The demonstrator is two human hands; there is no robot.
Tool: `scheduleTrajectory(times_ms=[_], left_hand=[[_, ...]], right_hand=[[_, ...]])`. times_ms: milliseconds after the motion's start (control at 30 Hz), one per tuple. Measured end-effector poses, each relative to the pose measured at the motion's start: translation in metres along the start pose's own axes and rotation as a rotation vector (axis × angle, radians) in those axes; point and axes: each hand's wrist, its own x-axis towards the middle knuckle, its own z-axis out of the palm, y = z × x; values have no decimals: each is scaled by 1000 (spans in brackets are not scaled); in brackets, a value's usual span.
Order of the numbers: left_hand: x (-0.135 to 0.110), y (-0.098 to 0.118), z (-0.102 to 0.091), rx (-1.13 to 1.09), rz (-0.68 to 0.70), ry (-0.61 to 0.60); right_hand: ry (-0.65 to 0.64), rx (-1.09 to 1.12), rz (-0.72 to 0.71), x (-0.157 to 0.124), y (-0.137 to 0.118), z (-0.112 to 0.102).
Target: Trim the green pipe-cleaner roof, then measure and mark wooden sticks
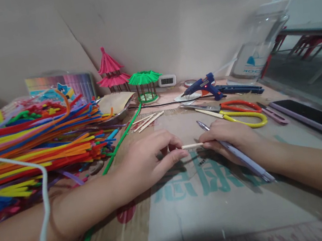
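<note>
A short pale wooden stick [192,146] spans the gap between my two hands, level and just above the cardboard sheet [194,213]. My left hand [157,155] pinches one end with thumb and fingers. The other end sits between the fingertips of my right hand [231,138]. A lilac pen [243,158] also rests in my right hand, slanting across it with its tip pointing up and left. Beyond my left hand lie several similar loose sticks [150,121]. Scissors [239,110] with red and yellow handles lie just past my right hand.
Bundles of coloured pipe cleaners [32,157] crowd the left side. A green-roofed pavilion model [145,78] and a pink tiered one [110,69] stand behind. Further right are a blue glue gun [204,87], a phone [316,116] and a clear jar [255,48].
</note>
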Motion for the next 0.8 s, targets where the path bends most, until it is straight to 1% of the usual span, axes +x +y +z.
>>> scheduleTrajectory(times_ms=[133,233,333,433,500,700,800], left_hand=[[-2,1,0,-29,20,-1],[-3,-1,1,51,37,9],[-2,-3,1,110,94,33],[-1,-4,0,104,156,52],[-1,-4,0,93,168,56],[-3,-2,0,48,117,43],[-3,-1,0,17,76,56]], right_hand=[[-3,9,-13,2,-2,-3],[-10,10,-14,3,-3,-5],[-11,3,-16,2,-3,-5],[-9,-8,-23,1,-2,-3],[-9,-16,-21,0,-1,-2],[-1,8,-14,1,-2,-4],[37,4,31,4,-7,-9]])
